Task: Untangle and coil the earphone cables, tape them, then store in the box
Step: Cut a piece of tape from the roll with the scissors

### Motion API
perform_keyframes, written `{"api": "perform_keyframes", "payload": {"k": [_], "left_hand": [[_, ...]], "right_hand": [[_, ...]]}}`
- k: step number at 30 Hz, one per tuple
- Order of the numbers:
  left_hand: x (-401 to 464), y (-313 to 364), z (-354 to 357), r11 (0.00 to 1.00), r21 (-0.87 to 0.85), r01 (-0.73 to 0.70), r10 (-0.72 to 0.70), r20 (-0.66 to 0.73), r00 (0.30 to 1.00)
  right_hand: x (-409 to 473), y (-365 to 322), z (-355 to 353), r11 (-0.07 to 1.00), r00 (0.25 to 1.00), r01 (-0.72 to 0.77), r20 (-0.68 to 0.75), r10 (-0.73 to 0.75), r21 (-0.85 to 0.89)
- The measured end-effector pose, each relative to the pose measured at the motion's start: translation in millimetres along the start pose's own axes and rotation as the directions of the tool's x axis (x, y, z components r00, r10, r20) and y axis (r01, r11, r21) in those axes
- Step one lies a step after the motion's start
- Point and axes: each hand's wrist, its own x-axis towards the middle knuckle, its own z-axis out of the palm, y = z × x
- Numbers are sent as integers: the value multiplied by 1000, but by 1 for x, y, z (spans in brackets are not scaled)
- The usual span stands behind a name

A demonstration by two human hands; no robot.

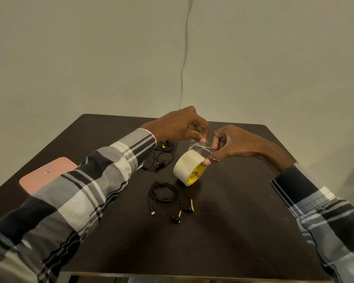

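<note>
1. Now the left hand (178, 127) pinches the clear tape strip (198, 147); the right hand (229, 145) pinches its other end, a finger hooked in the tape roll (189, 170).
2. Keep the strip taut, tear cleanly.
3. Wrap the near coiled earphones (165, 194); the pink box (47, 174) waits far left.

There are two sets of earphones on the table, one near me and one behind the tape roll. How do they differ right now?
The near earphones are wound into a neat round coil, with plug and both earbuds laid out in plain view. The far earphones lie in a loose, tangled heap, partly hidden under the left sleeve. The near set has gold accents; the far set shows an orange-yellow spot. Both have black cables, and I see no tape on either.
</note>
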Motion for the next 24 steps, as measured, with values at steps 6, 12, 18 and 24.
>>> {"api": "perform_keyframes", "payload": {"k": [6,12,18,24], "left_hand": [[-2,1,1,1000,-20,-7,7,-14,1000],[-1,-2,3,999,-30,-21,20,-22,1000],[-3,-6,3,997,-59,-48,44,-60,997],[-4,-5,4,997,-68,-39,35,-62,997]], "right_hand": [[-1,1,3,999,1000,4,11,-5,49],[-2,3,2,997,999,11,41,-14,71],[0,2,-2,998,997,2,78,-7,59],[5,-1,0,1000,994,-8,106,5,30]]}}
